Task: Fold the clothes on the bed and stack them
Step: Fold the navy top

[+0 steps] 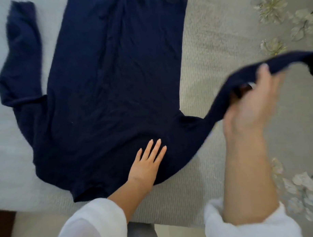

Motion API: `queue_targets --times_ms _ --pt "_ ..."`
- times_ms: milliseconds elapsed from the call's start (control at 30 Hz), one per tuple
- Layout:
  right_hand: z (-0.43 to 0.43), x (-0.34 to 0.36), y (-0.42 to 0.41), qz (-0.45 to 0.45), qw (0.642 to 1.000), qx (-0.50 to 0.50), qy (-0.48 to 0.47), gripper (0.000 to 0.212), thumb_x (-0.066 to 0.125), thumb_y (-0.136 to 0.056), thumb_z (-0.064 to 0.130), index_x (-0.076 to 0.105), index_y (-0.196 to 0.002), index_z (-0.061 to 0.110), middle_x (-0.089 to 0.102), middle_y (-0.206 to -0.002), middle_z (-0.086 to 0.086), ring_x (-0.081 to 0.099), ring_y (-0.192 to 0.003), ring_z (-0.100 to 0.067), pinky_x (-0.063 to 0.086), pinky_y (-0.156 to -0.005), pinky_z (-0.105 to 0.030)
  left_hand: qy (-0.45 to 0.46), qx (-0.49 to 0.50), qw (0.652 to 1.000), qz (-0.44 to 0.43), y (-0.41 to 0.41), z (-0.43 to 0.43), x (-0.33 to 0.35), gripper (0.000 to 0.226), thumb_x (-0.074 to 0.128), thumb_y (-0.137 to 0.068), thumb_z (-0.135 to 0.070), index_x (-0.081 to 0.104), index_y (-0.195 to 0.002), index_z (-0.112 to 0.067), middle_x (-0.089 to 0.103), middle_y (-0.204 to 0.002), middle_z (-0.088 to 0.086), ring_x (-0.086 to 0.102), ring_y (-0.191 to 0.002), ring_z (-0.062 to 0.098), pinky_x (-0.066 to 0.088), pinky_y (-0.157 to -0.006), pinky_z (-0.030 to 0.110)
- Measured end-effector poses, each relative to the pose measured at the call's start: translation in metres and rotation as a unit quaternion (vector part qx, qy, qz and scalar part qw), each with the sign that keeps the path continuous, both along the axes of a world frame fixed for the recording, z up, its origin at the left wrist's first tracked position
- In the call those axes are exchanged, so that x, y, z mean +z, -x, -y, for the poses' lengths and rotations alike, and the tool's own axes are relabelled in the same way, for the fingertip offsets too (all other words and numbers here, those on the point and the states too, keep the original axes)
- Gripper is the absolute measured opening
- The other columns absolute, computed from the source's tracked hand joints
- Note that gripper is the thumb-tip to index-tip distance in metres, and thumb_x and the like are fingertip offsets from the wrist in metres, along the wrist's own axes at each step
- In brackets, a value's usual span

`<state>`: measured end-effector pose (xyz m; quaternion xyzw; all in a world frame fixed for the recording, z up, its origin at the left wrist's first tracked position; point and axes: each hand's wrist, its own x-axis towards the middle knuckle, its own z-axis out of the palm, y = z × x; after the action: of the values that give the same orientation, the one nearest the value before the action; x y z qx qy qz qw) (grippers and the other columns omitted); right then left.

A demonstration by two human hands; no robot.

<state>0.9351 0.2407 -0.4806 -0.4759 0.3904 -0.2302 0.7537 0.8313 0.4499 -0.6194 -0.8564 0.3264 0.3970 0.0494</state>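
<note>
A navy long-sleeved top (111, 81) lies spread flat on the bed, its collar end toward me and its hem at the far side. My left hand (148, 163) presses flat on the cloth near the shoulder, fingers straight. My right hand (252, 104) grips the right sleeve (267, 63) and holds it lifted off the bed, blurred by motion. The left sleeve (20, 57) lies bent on the bed at the far left.
The bed has a pale blue sheet (10, 159) on the left and a grey ribbed cover (211, 45) with cream flower prints (272, 6) on the right. The bed's near edge (173, 222) runs just in front of me.
</note>
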Motion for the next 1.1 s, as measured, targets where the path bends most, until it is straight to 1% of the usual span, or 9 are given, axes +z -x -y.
queue_targets --times_ms 67,133,367,500,633,767,900,1000,1100 --pt "-0.044 -0.004 -0.032 0.012 0.968 0.249 0.03 0.058 0.047 -0.096 0.016 0.026 -0.15 0.024 0.05 -0.137 0.001 0.049 -0.126 -0.014 0.044 -0.101 -0.033 -0.006 -0.022 0.999 -0.031 -0.003 -0.001 -0.001 0.088 0.045 -0.095 -0.023 -0.028 -0.142 -0.015 -0.032 -0.154 0.01 -0.032 -0.138 0.03 -0.006 -0.117 0.047" --pt "-0.082 -0.012 -0.05 -0.063 0.878 0.468 0.082 0.06 0.05 -0.093 0.012 0.03 -0.149 0.023 0.041 -0.148 0.002 0.039 -0.136 -0.012 0.037 -0.109 -0.03 0.001 -0.037 0.997 -0.063 -0.005 -0.004 -0.002 0.075 0.04 -0.096 -0.032 -0.009 -0.15 -0.012 -0.01 -0.16 0.011 -0.021 -0.144 0.032 -0.01 -0.117 0.048" --pt "-0.064 -0.1 0.025 -0.362 0.744 0.47 0.308 0.047 0.048 -0.094 0.011 0.046 -0.14 0.016 0.049 -0.139 -0.008 0.047 -0.126 -0.021 0.038 -0.105 -0.03 0.08 -0.048 0.995 -0.023 0.003 -0.022 -0.011 0.068 0.045 -0.096 -0.023 0.008 -0.151 -0.009 0.0 -0.16 0.013 -0.007 -0.146 0.033 -0.013 -0.114 0.046" --pt "-0.069 -0.129 0.062 -0.356 0.613 0.548 0.443 0.065 0.055 -0.093 0.036 0.025 -0.15 0.029 0.018 -0.157 -0.006 0.02 -0.142 -0.023 0.026 -0.113 -0.039 0.152 -0.027 0.987 -0.031 0.013 -0.038 -0.011 0.064 0.046 -0.093 -0.018 0.02 -0.15 -0.011 0.008 -0.159 0.008 -0.001 -0.146 0.028 -0.007 -0.117 0.043" --pt "-0.08 -0.142 0.076 -0.388 0.521 0.564 0.51 0.093 0.055 -0.083 0.063 -0.005 -0.15 0.039 -0.015 -0.159 0.0 -0.003 -0.145 -0.025 0.015 -0.115 -0.045 0.23 0.068 0.96 -0.143 0.012 -0.057 -0.006 0.053 0.05 -0.086 -0.02 0.045 -0.138 -0.024 0.029 -0.146 -0.01 0.026 -0.13 0.017 0.032 -0.109 0.033" --pt "-0.086 -0.145 0.08 -0.408 0.482 0.574 0.521 0.11 0.054 -0.075 0.074 -0.02 -0.147 0.036 -0.028 -0.156 -0.004 -0.012 -0.146 -0.026 0.01 -0.115 -0.049 0.243 0.327 0.875 -0.262 -0.013 -0.07 -0.002 0.04 0.052 -0.09 -0.01 0.06 -0.126 -0.024 0.058 -0.126 -0.011 0.053 -0.104 0.0 0.039 -0.086 0.003" --pt "-0.095 -0.139 0.069 -0.436 0.457 0.584 0.51 0.115 0.062 -0.075 0.062 -0.018 -0.149 0.028 -0.029 -0.155 -0.008 -0.019 -0.145 -0.027 0.003 -0.115 -0.051 0.264 0.55 0.775 -0.164 -0.065 -0.084 -0.006 0.03 0.052 -0.089 0.0 0.068 -0.11 -0.015 0.069 -0.094 -0.004 0.065 -0.086 0.01 0.049 -0.073 0.014" --pt "-0.114 -0.137 0.049 -0.36 0.508 0.559 0.547 0.096 0.057 -0.083 0.046 -0.004 -0.153 0.02 -0.019 -0.159 -0.005 -0.02 -0.145 -0.022 -0.005 -0.117 -0.044 0.317 0.679 0.651 -0.121 -0.128 -0.098 -0.006 0.024 0.049 -0.091 0.0 0.067 -0.103 -0.009 0.069 -0.089 0.001 0.063 -0.071 0.009 0.049 -0.062 0.015" --pt "-0.132 -0.147 0.006 -0.29 0.556 0.507 0.592 0.078 0.045 -0.093 0.047 0.002 -0.154 0.023 -0.009 -0.162 -0.001 -0.015 -0.147 -0.019 -0.006 -0.117 -0.036 0.363 0.716 0.594 -0.06 -0.206 -0.113 -0.012 0.019 0.05 -0.093 -0.003 0.063 -0.105 -0.009 0.065 -0.087 0.001 0.062 -0.073 0.008 0.05 -0.066 0.019"
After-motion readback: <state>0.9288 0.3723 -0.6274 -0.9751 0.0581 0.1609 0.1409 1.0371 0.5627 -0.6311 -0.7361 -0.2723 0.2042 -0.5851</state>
